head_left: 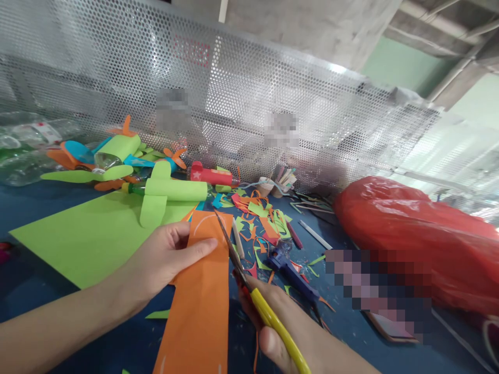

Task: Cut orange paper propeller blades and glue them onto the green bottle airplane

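My left hand [171, 259] pinches a long strip of orange paper [202, 306] near its far end, thumb on top. Light curved lines are drawn near the strip's corners. My right hand [288, 317] is closed round a pair of scissors [268, 311] with a yellow handle. Their dark blades point away from me and lie along the strip's right edge at its far corner. Whether the blades are parted is hard to make out. Left of the strip, a green paper sheet [97, 234] lies flat, with a green paper-covered bottle plane [175, 189] on it.
Coloured paper scraps [257, 208] litter the blue table beside a blue glue gun [292, 275]. Farther back are a red paper-wrapped bottle [210, 174], cups of pens [283, 182] and clear plastic bottles [31, 150]. A large red plastic bag [413, 234] bulges at the right, before a perforated metal screen [241, 93].
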The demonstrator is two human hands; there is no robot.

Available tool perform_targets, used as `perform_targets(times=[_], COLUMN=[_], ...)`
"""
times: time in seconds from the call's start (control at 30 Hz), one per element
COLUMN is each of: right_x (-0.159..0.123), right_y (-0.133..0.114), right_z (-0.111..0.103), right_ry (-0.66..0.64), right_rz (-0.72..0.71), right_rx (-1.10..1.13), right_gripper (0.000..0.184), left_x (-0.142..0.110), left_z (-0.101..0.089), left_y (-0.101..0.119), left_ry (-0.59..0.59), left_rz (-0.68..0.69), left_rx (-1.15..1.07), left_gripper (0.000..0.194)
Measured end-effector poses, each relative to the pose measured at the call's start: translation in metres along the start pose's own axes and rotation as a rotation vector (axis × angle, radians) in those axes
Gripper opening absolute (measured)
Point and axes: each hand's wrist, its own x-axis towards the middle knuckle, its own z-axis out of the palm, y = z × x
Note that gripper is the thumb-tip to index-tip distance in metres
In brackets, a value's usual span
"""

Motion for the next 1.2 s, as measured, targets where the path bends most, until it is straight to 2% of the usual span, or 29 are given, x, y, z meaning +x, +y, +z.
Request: perform_targets(times=[0.4, 0.73, 0.93, 1.1, 1.2], right_x=[0.003, 0.007, 0.006, 0.006, 0.006], right_y=[0.006, 0.013, 0.012, 0.016, 0.018], right_z=[0.008, 0.009, 0.013, 0.016, 0.016], right_ry=[0.008, -0.015, 0.014, 0.049, 0.043], right_rz=[0.041, 0.023, 0.076, 0.092, 0.074], right_rx=[0.231, 0.251, 0.286, 0.284, 0.272], right_gripper=[0.061, 0.063, 0.061, 0.063, 0.064], left_x=[-0.001, -0.002, -0.002, -0.001, 0.000], left_z=[0.006, 0.010, 0.007, 0.003, 0.003], left_y=[-0.004, 0.000, 0.000, -0.001, -0.001], left_ry=[0.066, 0.108, 0.050, 0.108, 0.073], left_rz=[-0.014, -0.075, -0.072, -0.100, -0.096], left_rx=[-0.010, -0.015, -0.061, 0.032, 0.033], left_gripper=[0.018, 0.027, 0.021, 0.028, 0.028])
